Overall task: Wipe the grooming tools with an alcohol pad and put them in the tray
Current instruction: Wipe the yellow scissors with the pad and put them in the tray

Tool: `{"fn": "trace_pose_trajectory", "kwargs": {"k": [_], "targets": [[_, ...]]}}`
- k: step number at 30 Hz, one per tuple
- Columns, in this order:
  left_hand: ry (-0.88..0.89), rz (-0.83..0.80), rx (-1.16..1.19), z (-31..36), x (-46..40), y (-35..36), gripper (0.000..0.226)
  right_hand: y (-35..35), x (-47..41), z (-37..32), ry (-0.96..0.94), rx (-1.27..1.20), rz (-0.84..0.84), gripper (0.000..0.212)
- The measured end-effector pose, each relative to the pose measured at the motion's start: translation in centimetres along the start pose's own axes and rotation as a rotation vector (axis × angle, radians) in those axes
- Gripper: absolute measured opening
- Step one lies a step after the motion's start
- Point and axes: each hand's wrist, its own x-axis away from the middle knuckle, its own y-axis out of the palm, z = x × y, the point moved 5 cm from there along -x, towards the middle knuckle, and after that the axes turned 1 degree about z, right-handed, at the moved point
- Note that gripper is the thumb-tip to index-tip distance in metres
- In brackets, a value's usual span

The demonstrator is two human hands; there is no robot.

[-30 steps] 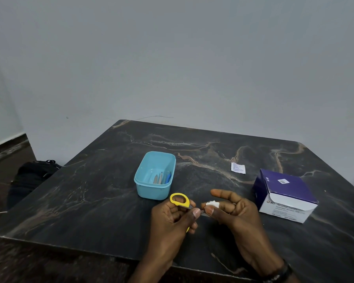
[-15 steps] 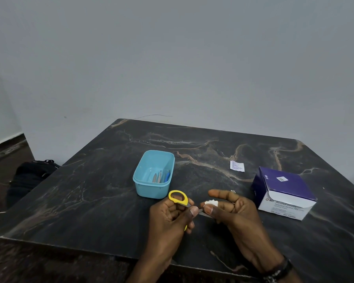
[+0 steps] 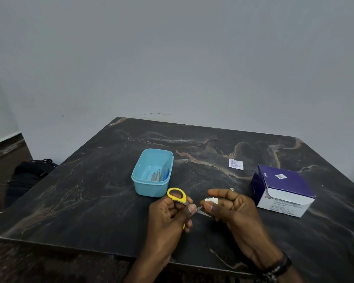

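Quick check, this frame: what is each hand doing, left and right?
Left hand: closed, gripping the yellow-handled scissors.
Right hand: closed, fingers pinching the white alcohol pad at the blades.

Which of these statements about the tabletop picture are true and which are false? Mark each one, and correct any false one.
1. The left hand holds the yellow-handled scissors. True.
2. The right hand pinches the white alcohol pad at the scissors' blades. True.
3. The blue tray holds nothing. False: several slim tools already lie inside it.
4. The purple and white swab box stands to the left of the tray. False: it stands on the right side of the table, beyond the right hand.
5. A small white sachet wrapper lies flat on the table, behind the hands. True.
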Motion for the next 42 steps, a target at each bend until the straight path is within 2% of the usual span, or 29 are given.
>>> {"fn": "trace_pose_trajectory", "kwargs": {"k": [6, 13, 20, 24, 28, 31, 35, 42], "targets": [[0.002, -0.057, -0.041, 0.0, 0.0, 0.3, 0.006, 0.6, 0.0, 0.3, 0.006, 0.096, -0.050, 0.045], [-0.012, -0.008, -0.006, 0.1, 0.0, 0.1, 0.006, -0.1, 0.0, 0.0, -0.013, -0.013, 0.011, 0.036], [-0.008, -0.057, -0.042, 0.1, 0.0, 0.4, 0.006, 0.5, 0.0, 0.2, -0.020, 0.104, -0.060, 0.042], [-0.009, -0.002, 0.001, 0.1, 0.0, 0.2, 0.006, 0.0, 0.0, -0.1, -0.058, 0.058, 0.047, 0.043], [-0.027, 0.099, 0.146, 0.0, 0.0, -0.3, 0.006, -1.1, -0.4, 0.1, -0.067, -0.052, 0.166, 0.028], [-0.039, 0.142, 0.234, 0.1, -0.1, -0.6, 0.007, -0.6, -0.3, 0.3, -0.039, 0.013, 0.105, 0.022], [-0.041, 0.181, 0.309, 0.4, 0.0, -0.9, 0.009, 0.3, -0.1, 0.3, -0.035, 0.079, 0.005, 0.026], [-0.043, 0.160, 0.276, 0.4, 0.0, -0.7, 0.010, 0.7, -0.1, 0.4, -0.045, 0.058, -0.067, 0.032]]}}
